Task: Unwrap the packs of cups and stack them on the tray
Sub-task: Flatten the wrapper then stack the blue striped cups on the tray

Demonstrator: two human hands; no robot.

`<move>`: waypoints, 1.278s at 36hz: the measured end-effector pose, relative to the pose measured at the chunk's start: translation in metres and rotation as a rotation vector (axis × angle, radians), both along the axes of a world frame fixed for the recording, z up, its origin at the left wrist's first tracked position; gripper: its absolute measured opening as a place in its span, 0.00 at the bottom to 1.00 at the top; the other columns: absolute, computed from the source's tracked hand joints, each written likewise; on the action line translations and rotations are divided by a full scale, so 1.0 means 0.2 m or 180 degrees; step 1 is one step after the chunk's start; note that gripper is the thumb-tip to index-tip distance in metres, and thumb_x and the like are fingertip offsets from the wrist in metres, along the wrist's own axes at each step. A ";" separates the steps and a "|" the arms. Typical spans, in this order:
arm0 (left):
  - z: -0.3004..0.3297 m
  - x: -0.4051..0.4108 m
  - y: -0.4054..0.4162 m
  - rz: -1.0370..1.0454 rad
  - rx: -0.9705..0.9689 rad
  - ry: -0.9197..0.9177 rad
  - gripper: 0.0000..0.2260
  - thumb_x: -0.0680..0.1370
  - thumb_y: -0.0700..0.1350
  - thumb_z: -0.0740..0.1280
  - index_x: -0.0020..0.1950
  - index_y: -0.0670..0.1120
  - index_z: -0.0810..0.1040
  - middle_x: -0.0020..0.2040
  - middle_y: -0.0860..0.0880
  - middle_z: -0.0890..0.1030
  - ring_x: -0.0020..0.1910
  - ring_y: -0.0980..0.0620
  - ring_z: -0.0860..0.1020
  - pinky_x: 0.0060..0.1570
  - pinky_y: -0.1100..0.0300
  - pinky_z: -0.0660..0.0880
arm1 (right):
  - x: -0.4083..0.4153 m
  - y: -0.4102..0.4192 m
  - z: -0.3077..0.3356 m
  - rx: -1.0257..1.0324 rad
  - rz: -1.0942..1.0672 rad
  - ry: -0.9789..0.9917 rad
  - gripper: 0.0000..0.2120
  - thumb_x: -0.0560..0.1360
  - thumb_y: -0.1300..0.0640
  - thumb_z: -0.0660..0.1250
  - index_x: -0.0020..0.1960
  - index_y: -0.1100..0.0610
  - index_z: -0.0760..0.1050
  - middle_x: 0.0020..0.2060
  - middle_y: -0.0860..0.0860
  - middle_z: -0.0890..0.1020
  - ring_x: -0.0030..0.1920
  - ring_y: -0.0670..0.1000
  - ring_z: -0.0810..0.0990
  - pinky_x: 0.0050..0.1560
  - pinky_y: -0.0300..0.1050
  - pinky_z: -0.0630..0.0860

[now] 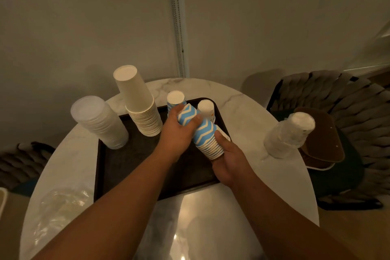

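Note:
Both hands hold a tilted stack of blue-and-white zigzag paper cups (204,131) above the dark tray (126,162). My left hand (179,133) grips its upper end, my right hand (230,156) its lower, rimmed end. On the tray stand upside-down stacks: translucent plastic cups (99,122) at the left, tall white paper cups (139,103), a blue-patterned stack (175,99) and a white stack with an orange print (207,110) behind my hands. A stack of cups in clear wrap (289,135) stands on the table to the right of the tray.
The round marble table (242,101) is bounded by a wall behind. Crumpled clear wrapping (61,207) lies on its front left. A dark woven chair (348,112) holding a brown object stands at the right; another chair shows at far left.

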State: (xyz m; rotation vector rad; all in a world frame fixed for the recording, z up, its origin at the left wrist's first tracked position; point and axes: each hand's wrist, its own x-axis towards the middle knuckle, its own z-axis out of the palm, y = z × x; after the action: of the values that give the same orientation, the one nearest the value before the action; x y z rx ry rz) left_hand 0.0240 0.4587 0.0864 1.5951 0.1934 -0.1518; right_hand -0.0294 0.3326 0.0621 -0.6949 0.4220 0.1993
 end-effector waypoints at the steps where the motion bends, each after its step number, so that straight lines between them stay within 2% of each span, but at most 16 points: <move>1: 0.00 0.01 0.01 -0.0016 -0.0025 0.0041 0.35 0.67 0.56 0.77 0.70 0.50 0.69 0.62 0.47 0.79 0.58 0.50 0.81 0.60 0.46 0.78 | 0.00 0.00 0.00 -0.0072 0.0027 -0.0016 0.23 0.75 0.57 0.64 0.67 0.64 0.72 0.60 0.62 0.80 0.61 0.61 0.79 0.60 0.50 0.77; 4: 0.00 0.03 0.03 -0.0095 -0.0189 0.0097 0.27 0.73 0.47 0.75 0.70 0.47 0.69 0.61 0.46 0.80 0.57 0.48 0.81 0.59 0.45 0.78 | -0.01 0.02 -0.01 -0.0037 0.0038 -0.0012 0.23 0.75 0.59 0.65 0.69 0.65 0.70 0.63 0.64 0.77 0.64 0.63 0.76 0.63 0.52 0.75; 7: 0.03 0.03 0.03 -0.0122 -0.0256 0.0091 0.18 0.75 0.44 0.73 0.62 0.50 0.73 0.58 0.46 0.81 0.55 0.48 0.82 0.57 0.45 0.79 | -0.02 0.04 -0.01 0.0051 -0.0027 -0.0070 0.26 0.73 0.59 0.67 0.69 0.65 0.70 0.63 0.65 0.76 0.64 0.64 0.75 0.61 0.51 0.76; 10: 0.04 0.03 0.02 -0.0050 -0.0305 0.0108 0.21 0.74 0.45 0.74 0.65 0.47 0.73 0.58 0.45 0.81 0.54 0.47 0.83 0.57 0.46 0.79 | -0.01 0.06 0.01 -0.0013 -0.0139 -0.0129 0.38 0.61 0.52 0.81 0.66 0.64 0.72 0.61 0.64 0.78 0.61 0.62 0.78 0.60 0.51 0.77; 12: 0.05 0.04 0.01 0.0035 -0.0276 0.0097 0.23 0.74 0.46 0.74 0.67 0.46 0.72 0.58 0.45 0.81 0.54 0.47 0.83 0.56 0.46 0.80 | 0.00 0.07 0.03 0.0031 -0.0167 -0.0156 0.42 0.56 0.51 0.83 0.66 0.64 0.73 0.59 0.63 0.80 0.58 0.61 0.80 0.60 0.52 0.77; 14: 0.07 0.04 0.00 0.0110 -0.0260 0.0113 0.21 0.75 0.47 0.74 0.65 0.46 0.73 0.57 0.45 0.81 0.53 0.48 0.83 0.55 0.46 0.80 | 0.00 0.06 0.03 0.0061 -0.0236 -0.0161 0.34 0.64 0.55 0.78 0.66 0.64 0.73 0.60 0.64 0.80 0.57 0.60 0.80 0.59 0.52 0.77; 16: 0.10 0.05 -0.01 0.0191 -0.0241 0.0176 0.13 0.76 0.48 0.72 0.58 0.48 0.76 0.55 0.46 0.82 0.52 0.48 0.83 0.54 0.48 0.80 | 0.01 0.05 0.02 0.0038 -0.0260 -0.0178 0.26 0.69 0.59 0.71 0.65 0.64 0.73 0.60 0.64 0.79 0.57 0.60 0.80 0.58 0.51 0.77; 18: 0.12 0.07 -0.02 0.0224 -0.0144 0.0189 0.06 0.77 0.49 0.71 0.51 0.50 0.78 0.52 0.47 0.83 0.51 0.49 0.83 0.54 0.49 0.80 | 0.01 0.05 0.02 0.0026 -0.0242 -0.0233 0.24 0.70 0.60 0.70 0.65 0.64 0.73 0.59 0.64 0.80 0.56 0.60 0.81 0.58 0.51 0.77; 22: 0.11 0.10 -0.04 0.0313 0.0143 0.0219 0.16 0.76 0.54 0.71 0.58 0.47 0.78 0.53 0.47 0.83 0.50 0.49 0.83 0.55 0.47 0.80 | 0.02 0.05 0.02 -0.0009 -0.0292 -0.0220 0.25 0.70 0.59 0.68 0.66 0.64 0.72 0.60 0.64 0.79 0.58 0.61 0.80 0.60 0.52 0.76; 25: 0.12 0.11 -0.05 0.0401 0.0222 0.0202 0.12 0.75 0.55 0.71 0.52 0.48 0.78 0.51 0.47 0.83 0.50 0.49 0.83 0.55 0.47 0.80 | 0.03 0.04 0.03 -0.0056 -0.0326 -0.0249 0.26 0.70 0.59 0.68 0.66 0.65 0.72 0.60 0.63 0.79 0.58 0.61 0.80 0.60 0.52 0.76; 29: 0.14 0.14 -0.06 0.0474 0.0357 0.0048 0.13 0.75 0.57 0.70 0.51 0.49 0.78 0.50 0.48 0.83 0.49 0.50 0.82 0.56 0.46 0.79 | 0.04 0.04 0.02 -0.0075 -0.0384 -0.0270 0.30 0.68 0.57 0.73 0.68 0.65 0.71 0.60 0.64 0.79 0.59 0.62 0.79 0.60 0.53 0.77; 33: 0.27 0.23 -0.02 0.0725 0.1062 -0.0544 0.28 0.70 0.63 0.68 0.62 0.46 0.76 0.55 0.49 0.82 0.54 0.50 0.80 0.60 0.50 0.76 | 0.05 0.01 0.00 0.0125 -0.0432 -0.0177 0.27 0.70 0.59 0.68 0.68 0.65 0.71 0.60 0.62 0.80 0.56 0.58 0.82 0.59 0.50 0.77; 36: 0.38 0.33 0.06 0.0808 0.1424 -0.1310 0.25 0.75 0.57 0.70 0.68 0.45 0.72 0.62 0.47 0.78 0.60 0.52 0.76 0.61 0.61 0.70 | 0.04 -0.02 -0.02 0.0150 -0.0498 -0.0077 0.30 0.68 0.57 0.70 0.68 0.66 0.71 0.57 0.61 0.81 0.52 0.56 0.83 0.54 0.47 0.80; 39: 0.42 0.38 0.10 0.0626 0.1911 -0.1800 0.27 0.75 0.54 0.72 0.70 0.45 0.71 0.65 0.45 0.75 0.63 0.51 0.73 0.62 0.62 0.68 | 0.04 -0.03 -0.03 0.0109 -0.0517 -0.0001 0.36 0.63 0.53 0.77 0.67 0.64 0.72 0.59 0.61 0.81 0.55 0.57 0.82 0.56 0.49 0.79; 42: 0.35 0.41 0.10 0.0327 0.2324 -0.1620 0.28 0.75 0.52 0.73 0.71 0.45 0.70 0.66 0.44 0.74 0.65 0.48 0.72 0.60 0.63 0.65 | 0.04 -0.04 -0.06 0.0177 -0.0486 0.0061 0.28 0.70 0.57 0.67 0.68 0.64 0.71 0.60 0.62 0.79 0.56 0.58 0.81 0.56 0.49 0.78; 46: 0.20 0.41 0.09 0.0026 0.2477 -0.1248 0.30 0.74 0.51 0.74 0.72 0.45 0.69 0.67 0.44 0.73 0.66 0.46 0.72 0.63 0.57 0.67 | 0.04 -0.05 -0.07 0.0212 -0.0452 0.0074 0.26 0.70 0.57 0.66 0.67 0.64 0.72 0.60 0.62 0.80 0.54 0.57 0.82 0.54 0.48 0.79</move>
State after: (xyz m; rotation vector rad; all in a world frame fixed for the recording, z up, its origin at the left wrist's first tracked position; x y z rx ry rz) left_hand 0.1069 0.4767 0.1263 2.3560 -0.0626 0.2797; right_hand -0.0211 0.3221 0.0479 -0.5951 0.4830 0.0871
